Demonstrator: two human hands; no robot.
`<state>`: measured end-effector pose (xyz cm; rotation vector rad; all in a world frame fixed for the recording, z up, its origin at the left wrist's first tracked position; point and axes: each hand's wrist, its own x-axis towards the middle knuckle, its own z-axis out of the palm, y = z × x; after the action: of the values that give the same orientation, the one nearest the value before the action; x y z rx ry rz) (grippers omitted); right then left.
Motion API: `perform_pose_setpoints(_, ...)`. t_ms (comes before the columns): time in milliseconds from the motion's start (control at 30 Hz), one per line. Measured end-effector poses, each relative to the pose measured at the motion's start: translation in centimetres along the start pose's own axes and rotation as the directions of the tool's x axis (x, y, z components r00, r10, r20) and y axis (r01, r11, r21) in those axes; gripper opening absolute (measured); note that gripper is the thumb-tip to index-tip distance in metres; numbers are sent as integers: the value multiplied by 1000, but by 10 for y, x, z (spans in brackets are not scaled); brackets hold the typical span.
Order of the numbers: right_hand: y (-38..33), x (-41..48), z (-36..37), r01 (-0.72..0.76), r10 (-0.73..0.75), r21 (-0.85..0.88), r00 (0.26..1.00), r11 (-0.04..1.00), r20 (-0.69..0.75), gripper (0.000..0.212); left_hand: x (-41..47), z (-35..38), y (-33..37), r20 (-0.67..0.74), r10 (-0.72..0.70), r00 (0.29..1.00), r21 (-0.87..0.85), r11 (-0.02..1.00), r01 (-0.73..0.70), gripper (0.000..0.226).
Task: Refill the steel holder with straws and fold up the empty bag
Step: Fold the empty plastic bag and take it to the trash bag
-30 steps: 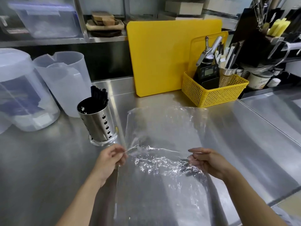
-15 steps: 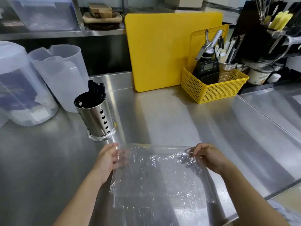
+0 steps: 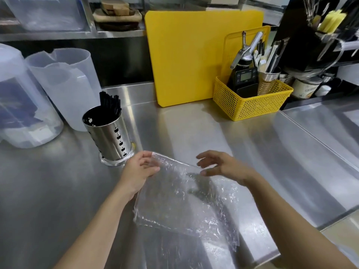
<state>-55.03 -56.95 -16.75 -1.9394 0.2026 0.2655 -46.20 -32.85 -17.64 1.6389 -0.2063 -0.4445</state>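
The perforated steel holder (image 3: 109, 135) stands upright on the counter with black straws (image 3: 110, 101) leaning at its back right. The clear plastic bag (image 3: 184, 202) lies folded over in front of me, crinkled, its far edge lifted off the steel. My left hand (image 3: 139, 171) pinches the bag's far left corner, just right of the holder's base. My right hand (image 3: 223, 166) hovers at the far edge near its middle, fingers spread, thumb and forefinger touching the plastic.
A yellow cutting board (image 3: 194, 55) leans against the back wall. A yellow basket (image 3: 250, 101) with a scale and utensils sits to its right. Translucent plastic pitchers (image 3: 66, 82) and a container (image 3: 21, 105) stand at the left. The counter's front edge (image 3: 291, 239) runs close on my right.
The bag's far half was brought toward me and folded over, halving its size. Now the folded far edge is lifted, and my right hand has loosened and shifted left along it.
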Motion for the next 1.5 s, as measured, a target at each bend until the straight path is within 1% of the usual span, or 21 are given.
perform_pose_setpoints(67,-3,6,9,-46,44,36,996,998,72,36,4,3,10,37,84,996,17,996,-84,39)
perform_pose_setpoints(133,1,12,14,-32,30,32,998,999,56,26,6,2,15,19,161,987,58,985,-162,30)
perform_pose_setpoints(167,3,13,15,-17,16,38,1000,999,22,22,8,-2,14,-35,183,982,70,981,-180,26)
perform_pose_setpoints(233,7,14,14,13,-5,125,998,992,-69,19,10,-13,9,-196,138,971,-16,989,-144,18)
perform_pose_setpoints(267,10,14,13,37,-13,201,993,979,-120,19,10,-20,5,-252,61,966,-109,990,-91,13)
perform_pose_setpoints(300,12,13,12,62,-15,285,986,957,-166,20,9,-26,1,-258,-35,965,-212,977,-22,13)
perform_pose_setpoints(367,15,13,12,106,-5,439,974,892,-224,21,4,-30,-12,-126,-232,965,-363,916,173,27)
perform_pose_setpoints(400,16,13,12,126,0,498,970,858,-245,21,-1,-27,-18,-20,-305,952,-370,887,277,40)
perform_pose_setpoints(467,18,14,16,149,12,567,963,810,-270,20,-10,-17,-30,150,-398,905,-259,868,424,76)
perform_pose_setpoints(500,18,14,18,155,16,581,960,799,-279,20,-13,-11,-32,184,-403,896,-220,872,438,81)
perform_pose_setpoints(533,19,15,21,157,20,587,959,794,-284,21,-15,-5,-34,178,-390,903,-224,878,423,73)
perform_pose_setpoints(600,19,14,26,149,31,599,960,786,-280,21,-14,1,-33,104,-342,934,-214,910,356,45)
perform_pose_setpoints(700,19,10,27,117,54,587,963,801,-266,21,-8,1,-31,-9,-243,970,-98,966,241,5)
perform_pose_setpoints(800,18,7,26,78,84,554,962,829,-261,22,-6,-5,-26,-52,-171,984,-110,980,164,12)
perform_pose_setpoints(867,17,4,27,70,99,544,956,836,-275,20,-7,-8,-22,-23,-149,989,-119,982,145,9)
perform_pose_setpoints(967,15,0,32,80,104,531,945,844,-309,18,-9,-13,-22,107,-196,975,35,980,193,14)
perform_pose_setpoints(1067,11,-4,36,60,120,507,942,860,-314,22,-10,-19,-22,111,-209,972,98,975,199,1)
perform_pose_setpoints(1133,8,-8,38,39,129,500,946,865,-297,21,-10,-23,-20,108,-167,980,133,979,152,8)
perform_pose_setpoints(1200,4,-10,42,29,128,496,951,868,-281,17,-11,-28,-17,117,-130,985,122,986,116,12)
perform_pose_setpoints(1333,-1,-12,49,3,153,467,943,884,-295,11,-14,-38,-11,121,-90,989,104,991,78,9)
perform_pose_setpoints(1500,-7,-19,55,-13,144,404,944,915,-295,18,-17,-50,-11,77,-75,994,105,992,67,15)
